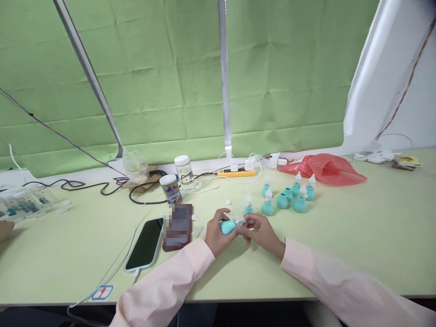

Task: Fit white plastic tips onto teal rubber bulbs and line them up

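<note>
Near the middle of the table, my left hand [218,234] is wrapped round a teal bulb [227,226], which lies tilted with its neck to the right. The fingers of my right hand [257,230] pinch a clear plastic tip [240,220] at the bulb's neck. Just behind my hands stands a teal bulb with a clear tip [248,205]. Several more teal bulbs stand to the right, most with clear tips; an open bulb [282,200] has none. A small white piece [228,202] and a clear piece [196,230] lie near my left hand.
A phone [145,245] on a cable and a dark red phone [178,227] lie left. Behind them stand a labelled can [170,189] and a clear jar [184,171]. A yellow power strip [236,173] and red plastic bag [323,169] lie behind. Another person's hand [6,230] shows far left.
</note>
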`<control>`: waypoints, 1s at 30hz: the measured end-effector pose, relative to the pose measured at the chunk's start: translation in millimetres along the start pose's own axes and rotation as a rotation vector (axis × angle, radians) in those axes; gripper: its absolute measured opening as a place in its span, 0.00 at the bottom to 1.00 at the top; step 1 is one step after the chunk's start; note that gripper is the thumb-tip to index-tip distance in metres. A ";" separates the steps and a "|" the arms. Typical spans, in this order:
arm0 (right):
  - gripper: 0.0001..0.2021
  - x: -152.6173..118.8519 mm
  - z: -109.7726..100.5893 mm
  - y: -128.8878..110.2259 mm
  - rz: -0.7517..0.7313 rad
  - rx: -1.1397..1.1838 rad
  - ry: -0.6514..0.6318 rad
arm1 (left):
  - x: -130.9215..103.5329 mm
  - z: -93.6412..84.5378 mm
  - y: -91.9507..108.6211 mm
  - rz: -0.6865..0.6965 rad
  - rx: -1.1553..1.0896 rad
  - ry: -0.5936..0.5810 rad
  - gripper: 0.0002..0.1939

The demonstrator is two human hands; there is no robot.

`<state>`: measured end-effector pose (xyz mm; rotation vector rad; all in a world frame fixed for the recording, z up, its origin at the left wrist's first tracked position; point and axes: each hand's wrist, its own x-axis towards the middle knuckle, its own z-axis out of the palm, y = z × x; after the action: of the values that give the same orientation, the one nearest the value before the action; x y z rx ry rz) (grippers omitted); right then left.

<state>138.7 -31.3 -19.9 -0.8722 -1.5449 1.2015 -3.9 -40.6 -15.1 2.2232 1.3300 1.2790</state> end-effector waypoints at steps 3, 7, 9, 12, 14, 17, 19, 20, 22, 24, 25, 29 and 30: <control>0.15 -0.3 -0.7 -0.2 -0.093 -0.045 -0.014 | -2.6 -0.2 3.5 0.025 -0.082 -0.071 0.20; 0.10 0.4 -7.4 -2.6 -0.215 -0.156 0.048 | 2.6 -8.1 2.7 0.128 -0.189 -0.124 0.18; 0.08 0.0 -10.8 -5.1 -0.305 -0.215 0.133 | 11.9 -13.8 -3.3 0.136 -0.161 -0.081 0.16; 0.07 -2.0 -13.0 -8.9 -0.397 -0.285 0.223 | 27.5 -14.7 -17.9 0.121 0.125 -0.096 0.16; 0.07 -3.9 -12.1 -10.2 -0.414 -0.310 0.214 | 34.5 -7.4 -28.0 0.156 0.377 -0.167 0.18; 0.08 -6.7 -9.4 -9.3 -0.388 -0.309 0.116 | 39.4 9.3 -38.3 0.231 0.645 -0.286 0.21; 0.08 -7.9 -8.1 -7.7 -0.365 -0.334 0.052 | 41.2 18.0 -41.4 0.254 0.734 -0.341 0.16; 0.08 -8.2 -7.9 -6.9 -0.356 -0.359 0.039 | 42.2 20.5 -41.9 0.256 0.758 -0.356 0.14; 0.08 -8.5 -7.9 -6.0 -0.345 -0.420 0.046 | 44.6 21.4 -41.4 0.234 0.764 -0.373 0.11; 0.09 -8.6 -8.4 -6.1 -0.339 -0.477 0.071 | 47.0 17.6 -38.3 0.178 0.692 -0.367 0.09; 0.09 -8.6 -8.6 -6.3 -0.339 -0.503 0.082 | 47.9 14.4 -35.6 0.138 0.613 -0.337 0.09; 0.10 -7.9 -8.5 -4.4 -0.379 -0.622 0.117 | 48.0 0.0 -18.8 -0.071 -0.058 -0.101 0.08; 0.11 -7.5 -8.4 -3.0 -0.389 -0.657 0.123 | 47.0 -2.7 -14.2 -0.143 -0.278 -0.085 0.11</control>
<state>148.9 -36.6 -18.4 -0.9698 -1.9265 0.3465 -5.1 4.5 4.2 1.9358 1.1759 1.2208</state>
